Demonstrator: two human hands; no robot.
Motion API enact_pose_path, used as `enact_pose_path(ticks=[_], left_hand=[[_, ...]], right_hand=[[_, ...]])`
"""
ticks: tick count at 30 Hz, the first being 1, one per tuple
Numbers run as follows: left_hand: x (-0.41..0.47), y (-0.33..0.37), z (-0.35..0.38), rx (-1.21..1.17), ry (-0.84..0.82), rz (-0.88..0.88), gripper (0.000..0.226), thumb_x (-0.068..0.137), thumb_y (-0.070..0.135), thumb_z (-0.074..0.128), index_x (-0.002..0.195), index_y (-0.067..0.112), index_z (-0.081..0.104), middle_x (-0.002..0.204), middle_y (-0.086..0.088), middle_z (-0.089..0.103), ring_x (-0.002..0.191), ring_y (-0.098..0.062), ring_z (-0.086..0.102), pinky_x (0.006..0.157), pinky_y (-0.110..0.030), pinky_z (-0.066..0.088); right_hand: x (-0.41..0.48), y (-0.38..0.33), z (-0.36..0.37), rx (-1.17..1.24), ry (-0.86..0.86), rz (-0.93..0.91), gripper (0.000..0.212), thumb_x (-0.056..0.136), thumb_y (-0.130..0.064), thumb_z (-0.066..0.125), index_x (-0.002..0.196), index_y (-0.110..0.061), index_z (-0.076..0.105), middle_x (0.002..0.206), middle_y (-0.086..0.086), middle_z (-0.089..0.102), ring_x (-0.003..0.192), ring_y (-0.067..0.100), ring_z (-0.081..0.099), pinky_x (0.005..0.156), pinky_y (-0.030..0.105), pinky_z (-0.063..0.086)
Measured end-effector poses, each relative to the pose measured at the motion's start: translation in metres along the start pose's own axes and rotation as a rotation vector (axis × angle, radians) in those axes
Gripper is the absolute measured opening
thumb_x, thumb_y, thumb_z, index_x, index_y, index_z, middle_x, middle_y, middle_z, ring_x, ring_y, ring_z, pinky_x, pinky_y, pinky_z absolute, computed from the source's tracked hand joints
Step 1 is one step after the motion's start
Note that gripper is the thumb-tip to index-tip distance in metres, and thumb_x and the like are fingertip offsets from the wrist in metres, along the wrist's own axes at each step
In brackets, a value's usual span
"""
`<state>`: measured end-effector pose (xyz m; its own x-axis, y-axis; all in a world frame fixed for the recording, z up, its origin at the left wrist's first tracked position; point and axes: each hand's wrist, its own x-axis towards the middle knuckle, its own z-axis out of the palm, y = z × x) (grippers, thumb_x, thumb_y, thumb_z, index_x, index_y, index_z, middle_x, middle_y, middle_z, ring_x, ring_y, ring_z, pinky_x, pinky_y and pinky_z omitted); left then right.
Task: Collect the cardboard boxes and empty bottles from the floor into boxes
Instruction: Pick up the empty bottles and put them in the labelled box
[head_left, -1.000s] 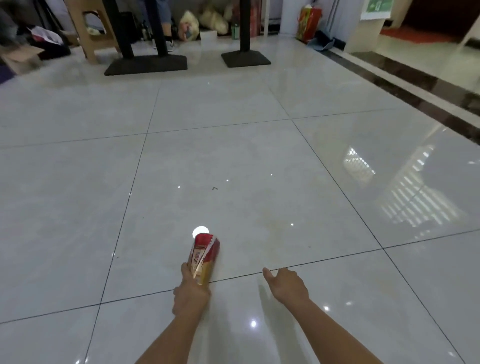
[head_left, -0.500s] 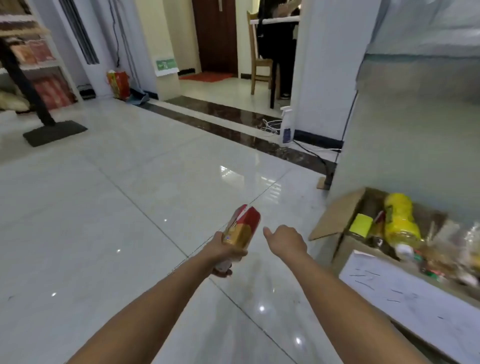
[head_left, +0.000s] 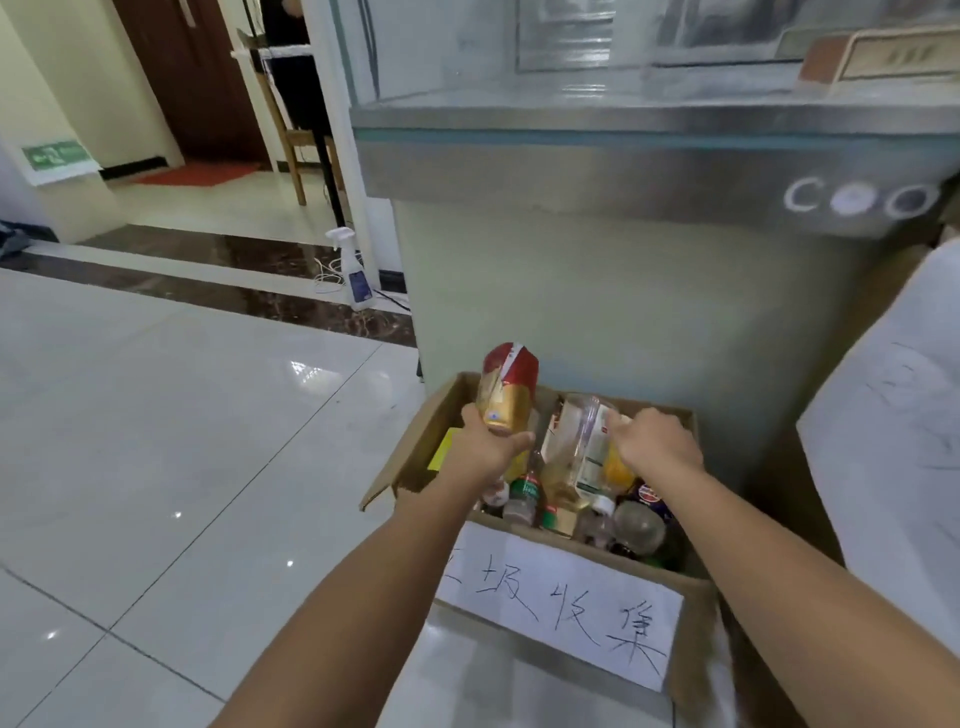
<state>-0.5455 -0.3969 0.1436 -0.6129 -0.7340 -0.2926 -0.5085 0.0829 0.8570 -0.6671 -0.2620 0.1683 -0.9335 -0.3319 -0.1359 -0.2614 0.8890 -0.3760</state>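
Note:
My left hand (head_left: 483, 452) grips a red and gold bottle (head_left: 508, 387) by its lower end, held upright over the left part of an open cardboard box (head_left: 691, 613). The box stands on the floor against a grey-green counter and carries a white paper label with handwritten characters. Inside lie several empty bottles, among them a large clear plastic one (head_left: 574, 447). My right hand (head_left: 652, 444) hovers over the box's middle with fingers curled, holding nothing.
The grey-green counter (head_left: 623, 291) with a steel top rises right behind the box. A white spray bottle (head_left: 353, 273) stands by cables at the counter's left corner. A white object (head_left: 893, 467) fills the right edge. Glossy tiled floor (head_left: 182, 441) spreads to the left.
My view has swung right from open floor to the box. Both hands have come over the box, the left one still carrying the red and gold bottle.

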Motion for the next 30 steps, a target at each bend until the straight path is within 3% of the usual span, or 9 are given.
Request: enact_pose_path(ticks=[3,5,9,12,16,22,25,27,30], left_hand=[[0.011,-0.007,0.005,0.095,0.252,0.051,0.068,0.086,0.045,0.062,0.135,0.016,0.024,0.124,-0.014,0.058,0.106,-0.035,0.062,0.090,-0.048,0.053],[0.017,-0.022,-0.005,0.183,0.288,0.083,0.067,0.086,0.044,0.063,0.134,0.017,0.024,0.123,-0.013,0.060,0.107,-0.035,0.062,0.089,-0.046,0.052],[0.028,-0.051,-0.028,0.286,0.079,0.021,0.074,0.084,0.046,0.066,0.135,0.011,0.025,0.131,-0.016,0.052,0.115,-0.034,0.055,0.097,-0.048,0.048],[0.034,-0.051,-0.032,0.444,0.018,0.019,0.080,0.085,0.044,0.066,0.141,0.009,0.020,0.137,-0.016,0.049,0.121,-0.034,0.051,0.101,-0.042,0.044],[0.033,-0.048,-0.012,0.869,-0.009,0.153,0.078,0.090,0.046,0.057,0.144,0.011,0.012,0.118,-0.014,0.063,0.104,-0.031,0.063,0.075,-0.037,0.044],[0.047,-0.051,-0.003,0.944,0.035,0.181,0.083,0.093,0.044,0.053,0.148,0.009,0.002,0.120,-0.013,0.062,0.104,-0.029,0.063,0.074,-0.037,0.044],[0.047,-0.055,-0.013,0.861,0.012,0.104,0.102,0.085,0.059,0.056,0.151,0.012,-0.007,0.127,-0.017,0.056,0.110,-0.031,0.060,0.084,-0.041,0.048],[0.031,-0.054,-0.026,0.862,-0.014,0.055,0.112,0.081,0.067,0.055,0.152,0.015,-0.014,0.139,-0.021,0.045,0.123,-0.034,0.050,0.094,-0.042,0.045],[0.006,-0.023,-0.061,1.020,-0.096,0.045,0.099,0.086,0.066,0.045,0.153,0.017,-0.007,0.151,-0.019,0.027,0.139,-0.033,0.029,0.107,-0.040,0.036]], right_hand=[[-0.004,0.028,0.014,-0.020,-0.012,0.033,0.053,0.099,-0.044,0.033,0.116,-0.004,0.062,0.120,0.016,0.062,0.109,0.033,0.058,0.080,0.033,0.045],[-0.006,0.041,0.025,-0.014,-0.032,0.045,0.052,0.100,-0.045,0.033,0.109,-0.005,0.065,0.114,0.015,0.064,0.098,0.031,0.059,0.074,0.031,0.042],[-0.009,0.051,0.044,0.023,-0.053,0.085,0.051,0.099,-0.046,0.032,0.112,-0.007,0.061,0.115,0.014,0.063,0.104,0.031,0.059,0.077,0.032,0.043],[-0.012,0.046,0.054,0.019,-0.033,0.093,0.050,0.099,-0.046,0.032,0.110,-0.008,0.062,0.116,0.013,0.063,0.101,0.029,0.058,0.074,0.031,0.038],[-0.016,0.039,0.063,0.024,-0.033,0.109,0.051,0.098,-0.050,0.034,0.106,-0.009,0.063,0.110,0.012,0.063,0.100,0.028,0.059,0.073,0.030,0.041],[-0.011,0.041,0.069,0.014,-0.028,0.117,0.042,0.097,-0.051,0.037,0.088,-0.015,0.056,0.097,0.007,0.063,0.080,0.022,0.054,0.069,0.029,0.042],[-0.017,0.033,0.062,-0.016,-0.048,0.143,0.042,0.098,-0.050,0.036,0.094,-0.014,0.058,0.089,0.003,0.053,0.087,0.024,0.056,0.071,0.029,0.041],[-0.030,0.025,0.055,-0.054,-0.088,0.151,0.043,0.098,-0.050,0.035,0.086,-0.015,0.058,0.082,0.000,0.054,0.079,0.019,0.057,0.069,0.029,0.043],[-0.047,0.003,0.015,-0.051,-0.167,0.163,0.046,0.097,-0.052,0.034,0.085,-0.016,0.060,0.084,0.001,0.061,0.075,0.015,0.057,0.068,0.028,0.048]])
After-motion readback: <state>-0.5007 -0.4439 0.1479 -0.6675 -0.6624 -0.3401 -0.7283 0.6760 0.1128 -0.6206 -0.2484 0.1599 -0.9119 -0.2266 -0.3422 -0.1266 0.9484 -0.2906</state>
